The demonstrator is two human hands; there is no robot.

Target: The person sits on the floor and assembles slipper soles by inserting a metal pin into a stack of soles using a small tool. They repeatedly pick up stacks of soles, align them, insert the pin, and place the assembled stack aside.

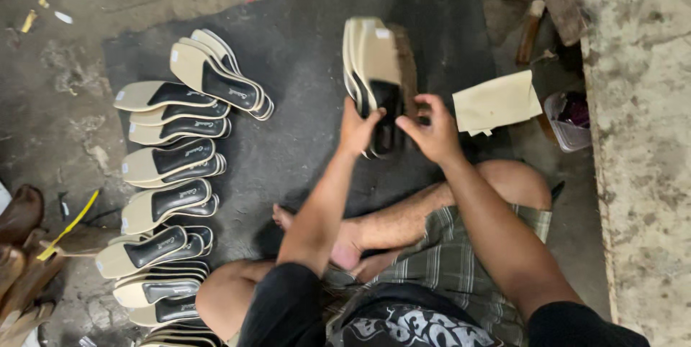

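Two hands, my left and right, clasp a stack of cream-and-black insoles above the dark floor mat, many finished insole pairs already lined leftward.

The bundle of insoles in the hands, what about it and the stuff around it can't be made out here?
Head view only:
- Stack of insoles: exact count unclear, since they overlap edge-on and the left hand and right hand cover the lower ends.
- Row of insoles on the dark mat: its near end is cut off by the bottom edge.
- Plastic tub: contents too small and dark to identify.
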